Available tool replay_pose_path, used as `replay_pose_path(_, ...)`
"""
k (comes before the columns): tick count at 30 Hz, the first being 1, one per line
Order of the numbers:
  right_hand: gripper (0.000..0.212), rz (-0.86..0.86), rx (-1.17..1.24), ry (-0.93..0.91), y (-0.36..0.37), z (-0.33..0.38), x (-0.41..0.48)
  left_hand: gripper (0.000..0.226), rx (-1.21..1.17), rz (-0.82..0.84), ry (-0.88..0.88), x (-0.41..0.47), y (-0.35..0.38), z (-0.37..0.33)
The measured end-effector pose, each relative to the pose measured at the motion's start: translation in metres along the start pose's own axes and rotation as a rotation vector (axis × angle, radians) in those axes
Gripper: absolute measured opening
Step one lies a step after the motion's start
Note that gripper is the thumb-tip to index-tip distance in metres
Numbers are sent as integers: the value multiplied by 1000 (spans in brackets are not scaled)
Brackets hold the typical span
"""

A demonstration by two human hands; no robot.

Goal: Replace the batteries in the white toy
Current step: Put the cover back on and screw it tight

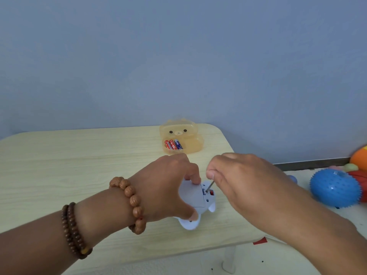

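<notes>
Grip on both sides: left hand [168,187] clamped round the white toy [195,199], pinning it belly-up on the tabletop [79,165] near the front right corner. Right hand [244,181] pinching a thin screwdriver [210,186], tip down in the toy's underside just beside a small red part [211,193]; handle hidden inside the curled fingers.

Likely trouble: tip jumping out of the presumed screw head with the shaft so tilted, chewing the slot or skating across the plastic toward the left fingertips close by. Rocking of the toy under too hard a downward push. Loss of a freed screw, probably tiny enough to roll off the near edge. Later, mixing spent cells with the three batteries [173,144] in the amber bear-shaped box [195,147] farther back.

Writing: print on the red and blue battery wraps too small to read; only a bear face on the box; nothing legible on the toy.
</notes>
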State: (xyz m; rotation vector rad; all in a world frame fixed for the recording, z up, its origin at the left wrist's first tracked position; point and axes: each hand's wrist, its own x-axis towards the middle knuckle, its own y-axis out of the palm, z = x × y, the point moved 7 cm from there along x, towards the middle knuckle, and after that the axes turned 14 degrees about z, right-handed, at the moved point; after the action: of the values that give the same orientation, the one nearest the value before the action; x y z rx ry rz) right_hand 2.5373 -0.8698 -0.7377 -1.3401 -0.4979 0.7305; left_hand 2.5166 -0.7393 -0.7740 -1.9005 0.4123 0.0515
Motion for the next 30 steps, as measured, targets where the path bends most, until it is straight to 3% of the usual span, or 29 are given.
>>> replay_pose_path(5,12,32,-12,-41,-2,1,11,52,-1,0,-2,1,-1,-1)
replay_pose_path(11,44,215,-46,-67,2,-3,19,52,-15,-9,0,2,-1,1)
replay_pose_path(22,59,286,-115,-122,3,2,18,51,-21,-22,7,2,0,3)
replay_pose_path(29,31,164,-210,-98,-2,6,17,48,9,-15,9,4,3,3)
replay_pose_path(30,36,179,-174,-96,0,3,18,50,6,-14,9,4,3,3)
